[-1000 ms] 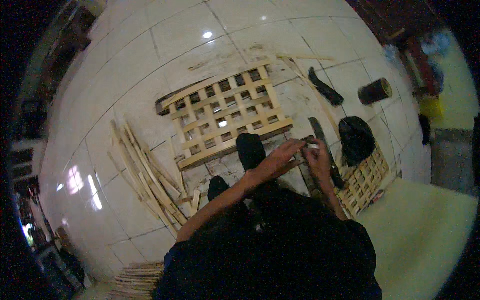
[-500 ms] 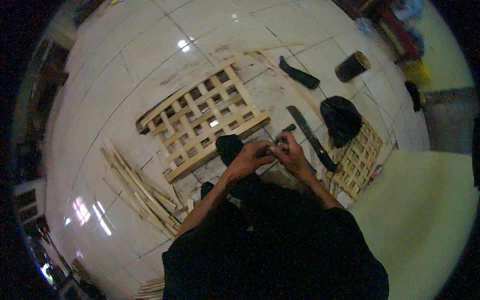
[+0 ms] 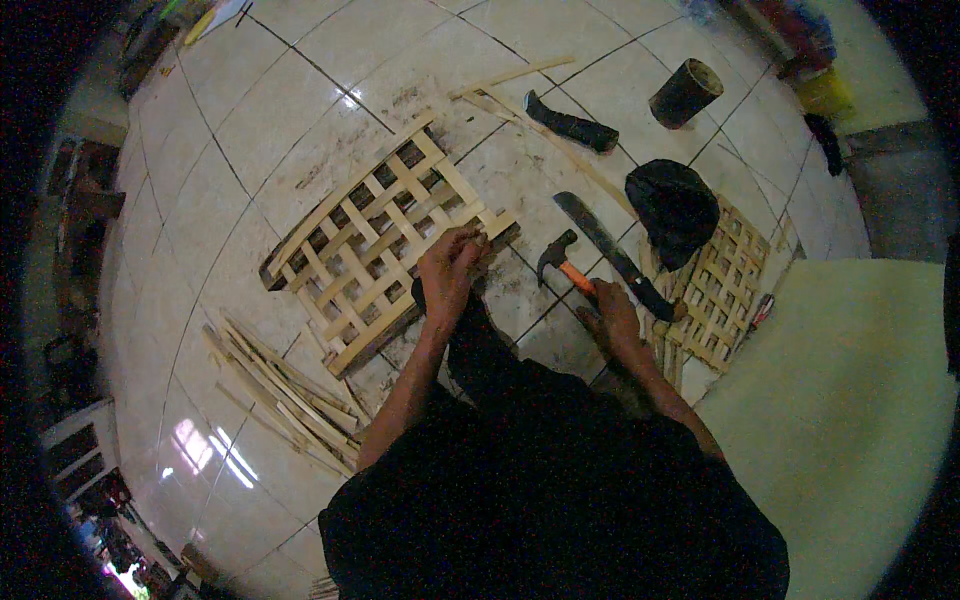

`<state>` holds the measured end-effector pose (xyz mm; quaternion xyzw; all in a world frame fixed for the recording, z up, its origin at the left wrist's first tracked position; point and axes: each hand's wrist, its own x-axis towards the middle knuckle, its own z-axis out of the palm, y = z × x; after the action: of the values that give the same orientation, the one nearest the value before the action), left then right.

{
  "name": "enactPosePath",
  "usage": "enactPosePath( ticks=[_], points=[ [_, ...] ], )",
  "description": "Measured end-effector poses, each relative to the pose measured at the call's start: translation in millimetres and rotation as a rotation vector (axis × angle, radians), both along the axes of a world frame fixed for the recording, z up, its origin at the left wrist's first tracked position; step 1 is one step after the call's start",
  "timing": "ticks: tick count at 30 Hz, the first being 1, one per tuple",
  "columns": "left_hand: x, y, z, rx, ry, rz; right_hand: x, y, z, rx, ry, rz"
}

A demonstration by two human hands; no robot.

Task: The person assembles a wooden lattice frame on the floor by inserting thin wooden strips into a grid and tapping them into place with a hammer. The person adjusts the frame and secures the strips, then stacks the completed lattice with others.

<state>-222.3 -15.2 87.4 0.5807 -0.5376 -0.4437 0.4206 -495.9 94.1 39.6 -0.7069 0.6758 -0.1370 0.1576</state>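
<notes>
Pressing curled left hand (image 3: 447, 272) fingers onto the woven lattice (image 3: 385, 240) on the floor, its near corner seemingly unfinished, while the right hand (image 3: 612, 318) is gripping the hammer (image 3: 562, 262) handle

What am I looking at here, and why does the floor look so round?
A person wears a wide-angle camera on the head, looking down; that lens bends the tiled floor. The dark shape below is the person's own body. The left hand rests on the near corner of a wooden lattice. The right hand has its grip on the orange handle of a hammer. Beside it lie a long knife, a black cloth on a second lattice, a dark sheath, a dark cylinder, and loose wooden strips at the left.
</notes>
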Motion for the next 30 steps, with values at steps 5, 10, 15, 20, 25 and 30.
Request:
enactPosePath(
  ticks=[5, 10, 15, 20, 25, 30],
  points=[
    [-9, -18, -29, -0.193, -0.054, 0.007, 9, -10, 16, 0.221, -0.040, -0.062],
    [-15, -20, -41, -0.254, -0.091, -0.009, 2, 1, -4, 0.049, -0.032, -0.023],
    [-18, -19, -33, -0.325, -0.202, -0.001, -3, 2, -7, 0.000, -0.049, 0.023],
    [-21, -20, -58, -0.342, -0.165, 0.003, -3, 10, -11, -0.020, -0.194, -0.003],
    [-23, -19, -52, -0.362, -0.259, 0.021, 47, -13, 72, 0.270, -0.463, -0.187],
    [-22, -19, -53, -0.411, -0.352, 0.017, 68, -42, 85, 0.338, -0.427, -0.063]
  ],
)
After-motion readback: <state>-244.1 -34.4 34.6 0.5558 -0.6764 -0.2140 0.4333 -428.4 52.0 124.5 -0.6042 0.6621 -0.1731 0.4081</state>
